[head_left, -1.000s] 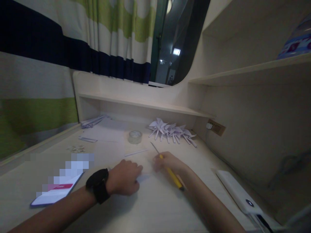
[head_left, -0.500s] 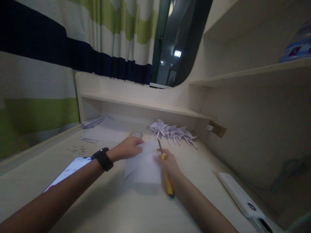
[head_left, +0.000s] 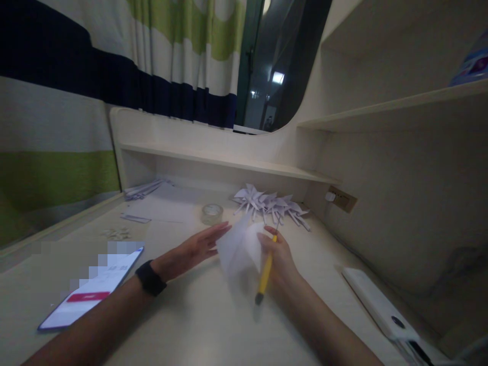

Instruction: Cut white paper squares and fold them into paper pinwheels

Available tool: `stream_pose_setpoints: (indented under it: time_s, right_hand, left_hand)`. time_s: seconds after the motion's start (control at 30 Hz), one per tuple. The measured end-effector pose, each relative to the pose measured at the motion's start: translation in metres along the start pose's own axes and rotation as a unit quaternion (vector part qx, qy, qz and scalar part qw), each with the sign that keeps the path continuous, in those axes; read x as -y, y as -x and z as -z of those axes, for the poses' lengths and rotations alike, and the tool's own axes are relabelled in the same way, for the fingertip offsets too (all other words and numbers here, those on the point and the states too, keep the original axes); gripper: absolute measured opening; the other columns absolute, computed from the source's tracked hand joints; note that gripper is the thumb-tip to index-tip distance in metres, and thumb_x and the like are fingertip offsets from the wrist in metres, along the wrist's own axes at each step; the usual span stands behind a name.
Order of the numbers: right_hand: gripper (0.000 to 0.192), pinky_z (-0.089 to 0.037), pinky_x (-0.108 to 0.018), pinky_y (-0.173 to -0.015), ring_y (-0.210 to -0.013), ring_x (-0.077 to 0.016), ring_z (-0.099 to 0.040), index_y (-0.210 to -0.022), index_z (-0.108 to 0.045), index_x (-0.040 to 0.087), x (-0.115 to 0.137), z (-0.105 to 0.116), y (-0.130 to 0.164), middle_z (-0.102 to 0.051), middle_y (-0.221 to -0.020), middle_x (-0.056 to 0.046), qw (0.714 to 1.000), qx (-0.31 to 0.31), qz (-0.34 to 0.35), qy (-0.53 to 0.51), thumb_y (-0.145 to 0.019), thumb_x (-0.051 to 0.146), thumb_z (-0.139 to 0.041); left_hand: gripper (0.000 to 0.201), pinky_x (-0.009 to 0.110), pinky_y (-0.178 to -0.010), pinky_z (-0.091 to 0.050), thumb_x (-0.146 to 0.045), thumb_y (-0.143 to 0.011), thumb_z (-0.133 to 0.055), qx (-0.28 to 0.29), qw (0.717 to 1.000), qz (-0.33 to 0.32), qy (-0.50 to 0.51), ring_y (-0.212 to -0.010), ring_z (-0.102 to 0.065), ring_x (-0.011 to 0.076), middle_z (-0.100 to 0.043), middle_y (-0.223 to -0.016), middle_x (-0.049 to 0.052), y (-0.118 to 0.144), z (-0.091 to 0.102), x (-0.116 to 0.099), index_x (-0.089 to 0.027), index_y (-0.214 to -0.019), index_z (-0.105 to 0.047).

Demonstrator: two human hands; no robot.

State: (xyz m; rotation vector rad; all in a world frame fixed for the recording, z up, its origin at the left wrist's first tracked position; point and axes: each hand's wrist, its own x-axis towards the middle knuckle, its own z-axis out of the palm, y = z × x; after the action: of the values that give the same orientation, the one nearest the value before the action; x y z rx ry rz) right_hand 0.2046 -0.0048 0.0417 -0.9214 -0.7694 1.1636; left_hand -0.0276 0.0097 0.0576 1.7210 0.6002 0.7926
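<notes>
In the head view, the right hand (head_left: 280, 256) was closed around a yellow utility knife (head_left: 266, 269) and at the same time pinched the right edge of a white paper sheet (head_left: 239, 247). The knife's long axis ran nearly upright in the picture, a little tilted: its dark end pointed down toward the person, below the hand, and its upper end stood out above the fingers. I could not tell whether the blade was out. The sheet was lifted off the desk (head_left: 213, 325) and lay directly to the left of this grip, blurred, between the two hands.

The left hand (head_left: 198, 247), with a black watch (head_left: 150, 278) on the wrist, was flat with its fingers stretched and held nothing. Its fingertips came just beside the left edge of the sheet; whether they touched it was not clear. So the right hand was the one that had the paper.

Beyond both hands stood a roll of clear tape (head_left: 212, 213), and further right a heap of folded paper pinwheels (head_left: 270, 205). No container was in view. A phone (head_left: 91, 295) lay well apart, left of the left forearm.
</notes>
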Motion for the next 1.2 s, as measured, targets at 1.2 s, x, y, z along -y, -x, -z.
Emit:
stream_pose_setpoints:
  time_s: [1.2]
  right_hand:
    - [0.04, -0.043, -0.027, -0.053, -0.065, -0.0212, -0.066, -0.133, -0.038, 0.027, 0.005, -0.017, 0.05, -0.068, -0.084, -0.008, 0.448, 0.171, 0.238, 0.845, -0.093, 0.031, -0.038]
  left_hand:
    - [0.034, 0.029, -0.055, -0.044, -0.039, -0.068, -0.063, -0.309, 0.936, 0.12, -0.118, -0.065, -0.061, 0.0227, -0.068, -0.071, 0.009, 0.002, -0.018, 0.005, -0.007, -0.076, -0.07]
